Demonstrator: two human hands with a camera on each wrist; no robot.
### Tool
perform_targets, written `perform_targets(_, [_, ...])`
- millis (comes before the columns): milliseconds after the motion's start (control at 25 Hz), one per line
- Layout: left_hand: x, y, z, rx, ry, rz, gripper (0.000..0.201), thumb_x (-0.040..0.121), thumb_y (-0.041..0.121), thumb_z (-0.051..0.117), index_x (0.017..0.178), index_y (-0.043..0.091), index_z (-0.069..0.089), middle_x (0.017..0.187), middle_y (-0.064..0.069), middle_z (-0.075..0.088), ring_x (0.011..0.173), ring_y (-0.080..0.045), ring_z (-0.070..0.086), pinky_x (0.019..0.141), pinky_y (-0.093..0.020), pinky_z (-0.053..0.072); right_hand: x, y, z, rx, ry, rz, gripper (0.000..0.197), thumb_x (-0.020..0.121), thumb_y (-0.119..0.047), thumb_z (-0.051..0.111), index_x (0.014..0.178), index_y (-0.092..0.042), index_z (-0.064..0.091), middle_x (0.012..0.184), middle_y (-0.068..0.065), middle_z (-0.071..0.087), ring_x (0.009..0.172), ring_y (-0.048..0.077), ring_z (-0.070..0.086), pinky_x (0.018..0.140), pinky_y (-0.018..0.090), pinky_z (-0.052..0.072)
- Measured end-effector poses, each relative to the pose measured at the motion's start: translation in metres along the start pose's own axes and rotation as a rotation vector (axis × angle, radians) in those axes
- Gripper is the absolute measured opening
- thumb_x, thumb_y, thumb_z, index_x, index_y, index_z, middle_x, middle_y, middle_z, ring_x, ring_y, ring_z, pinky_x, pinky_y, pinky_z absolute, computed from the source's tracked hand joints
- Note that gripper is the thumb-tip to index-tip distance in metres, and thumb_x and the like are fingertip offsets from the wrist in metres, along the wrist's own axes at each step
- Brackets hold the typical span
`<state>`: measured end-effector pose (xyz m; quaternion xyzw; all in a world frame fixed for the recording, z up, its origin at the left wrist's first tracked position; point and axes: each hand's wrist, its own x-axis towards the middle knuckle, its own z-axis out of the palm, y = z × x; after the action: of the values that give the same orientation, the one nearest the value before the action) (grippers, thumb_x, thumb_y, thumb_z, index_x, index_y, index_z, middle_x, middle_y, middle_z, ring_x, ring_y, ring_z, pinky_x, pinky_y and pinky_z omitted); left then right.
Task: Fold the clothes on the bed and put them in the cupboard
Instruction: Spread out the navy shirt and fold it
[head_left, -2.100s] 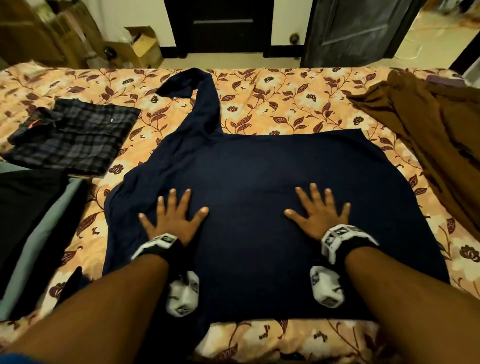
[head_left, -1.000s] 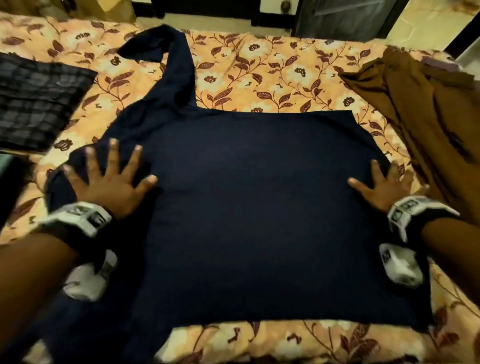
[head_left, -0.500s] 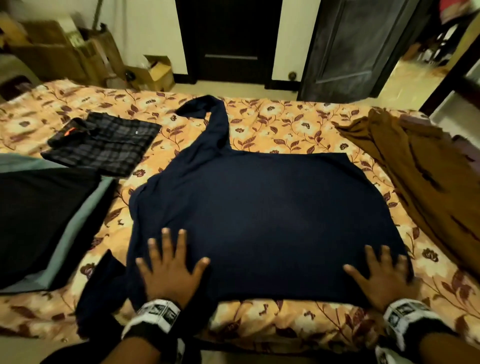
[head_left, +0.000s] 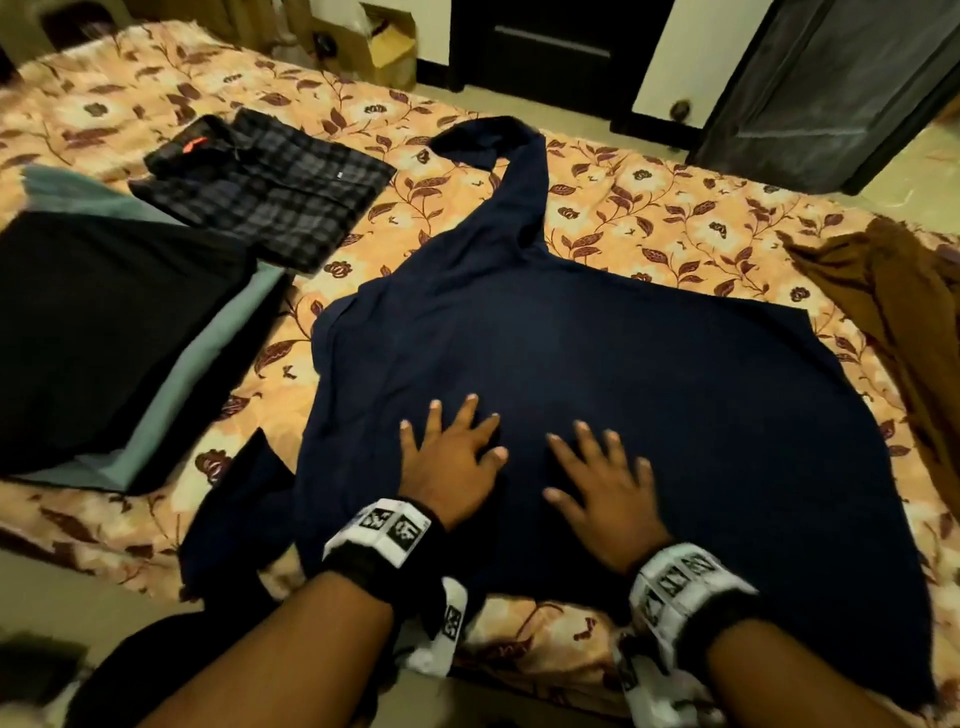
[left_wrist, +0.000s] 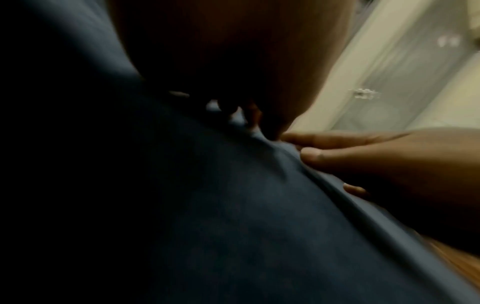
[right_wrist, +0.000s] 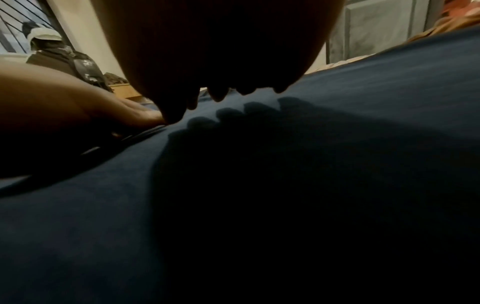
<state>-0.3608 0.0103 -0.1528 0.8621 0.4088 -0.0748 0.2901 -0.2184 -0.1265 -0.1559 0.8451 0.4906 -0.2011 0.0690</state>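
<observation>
A dark navy garment (head_left: 649, 374) lies spread flat on the floral bed (head_left: 675, 218), one long part stretched toward the far edge. My left hand (head_left: 447, 457) and right hand (head_left: 602, 478) press flat on its near middle, side by side, fingers spread and straight. In the left wrist view the navy garment (left_wrist: 207, 205) fills the frame and the right hand's fingers (left_wrist: 337, 156) lie on it. In the right wrist view my right hand's fingers (right_wrist: 218, 94) hover close over the navy garment (right_wrist: 363, 102), casting a shadow.
A folded plaid shirt (head_left: 270, 192) and a folded black-and-teal stack (head_left: 104, 338) lie at the left of the bed. A brown garment (head_left: 893, 312) lies crumpled at the right. A dark door (head_left: 550, 47) and cardboard boxes (head_left: 389, 47) stand beyond the bed.
Both hands have slid inward along the near part of the navy garment, from its outer edges to side by side at the middle. The head view has swung left.
</observation>
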Motion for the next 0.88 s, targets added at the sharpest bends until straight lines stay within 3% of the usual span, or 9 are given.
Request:
perform_targets(80, [0.009, -0.008, 0.012, 0.068, 0.089, -0.059, 0.063, 0.098, 0.054, 0.036, 0.153, 0.043, 0.01, 0.162, 0.013, -0.011, 0.149, -0.022, -0.013, 0.114, -0.059, -0.01, 0.034, -0.036, 0.0, 0.006, -0.006, -0.071, 0.066, 0.086, -0.062, 0.008, 0.149, -0.045, -0.003, 0.16, -0.01, -0.012, 0.148, 0.024, -0.008, 0.115, 0.054, 0.003])
perform_targets(200, [0.017, -0.022, 0.013, 0.079, -0.034, -0.069, 0.085, 0.087, 0.069, 0.042, 0.151, 0.046, -0.01, 0.158, 0.013, -0.026, 0.146, -0.021, -0.025, 0.112, -0.059, -0.015, 0.053, -0.022, 0.006, -0.007, -0.005, -0.051, 0.058, 0.099, -0.049, 0.026, 0.148, -0.045, -0.005, 0.16, -0.011, -0.011, 0.148, 0.023, -0.007, 0.116, 0.052, 0.003])
perform_targets(360, [0.02, -0.024, 0.016, 0.104, -0.037, -0.063, 0.092, 0.083, 0.073, 0.044, 0.149, 0.047, -0.014, 0.158, 0.013, -0.027, 0.146, -0.021, -0.026, 0.112, -0.059, -0.015, -0.014, 0.131, 0.024, -0.029, 0.056, 0.362, 0.086, 0.075, -0.086, 0.011, 0.149, -0.045, -0.003, 0.161, -0.009, -0.004, 0.147, 0.027, 0.005, 0.113, 0.054, 0.017])
perform_targets(480, [0.015, -0.015, 0.015, 0.15, -0.026, -0.103, 0.09, 0.084, 0.072, 0.043, 0.151, 0.045, -0.011, 0.159, 0.009, -0.025, 0.147, -0.026, -0.022, 0.114, -0.063, -0.01, -0.089, 0.231, 0.034, 0.084, -0.043, 0.716, 0.119, 0.048, -0.099, -0.009, 0.151, -0.039, -0.002, 0.16, -0.001, -0.013, 0.146, 0.033, -0.002, 0.116, 0.057, 0.009])
perform_targets(560, [-0.007, 0.008, 0.018, 0.268, -0.093, 0.015, 0.089, 0.085, 0.072, 0.043, 0.152, 0.043, -0.009, 0.159, 0.006, -0.026, 0.147, -0.032, -0.02, 0.113, -0.065, -0.004, -0.116, 0.216, 0.024, 0.197, 0.03, 0.712, 0.105, 0.064, -0.091, 0.006, 0.152, -0.034, 0.002, 0.161, 0.004, -0.008, 0.146, 0.034, 0.001, 0.117, 0.055, 0.007])
perform_targets(640, [-0.039, 0.028, 0.046, 0.347, -0.225, 0.167, 0.09, 0.083, 0.076, 0.04, 0.147, 0.048, -0.017, 0.157, 0.009, -0.031, 0.147, -0.03, -0.021, 0.113, -0.065, -0.003, -0.109, 0.174, 0.034, 0.342, 0.113, 0.505, 0.078, 0.084, -0.067, 0.025, 0.15, -0.036, -0.002, 0.16, -0.002, -0.008, 0.147, 0.026, -0.001, 0.116, 0.052, 0.004])
perform_targets(680, [-0.058, 0.033, 0.063, 0.342, -0.283, 0.176, 0.089, 0.081, 0.08, 0.035, 0.142, 0.053, -0.024, 0.153, 0.012, -0.035, 0.147, -0.028, -0.022, 0.113, -0.066, -0.005, -0.108, 0.149, 0.041, 0.346, 0.104, 0.378, 0.072, 0.085, -0.063, 0.022, 0.146, -0.04, -0.009, 0.156, -0.01, -0.015, 0.146, 0.019, -0.006, 0.116, 0.05, 0.001])
perform_targets(760, [-0.084, 0.022, 0.078, 0.31, -0.227, 0.108, 0.088, 0.072, 0.088, 0.027, 0.132, 0.061, -0.033, 0.146, 0.022, -0.04, 0.146, -0.023, -0.023, 0.112, -0.068, -0.005, -0.114, 0.134, 0.07, 0.227, 0.072, 0.26, 0.064, 0.083, -0.068, 0.007, 0.137, -0.049, -0.022, 0.147, -0.019, -0.026, 0.145, 0.015, -0.013, 0.116, 0.05, -0.002])
perform_targets(880, [-0.102, -0.022, 0.052, 0.253, -0.164, -0.149, 0.104, 0.062, 0.092, 0.045, 0.123, 0.068, -0.036, 0.147, 0.025, -0.038, 0.146, -0.022, -0.023, 0.108, -0.072, 0.001, -0.139, 0.189, 0.09, 0.262, 0.031, 0.57, 0.06, 0.095, -0.061, 0.018, 0.141, -0.05, -0.018, 0.156, -0.012, -0.023, 0.147, 0.023, -0.009, 0.115, 0.056, -0.001])
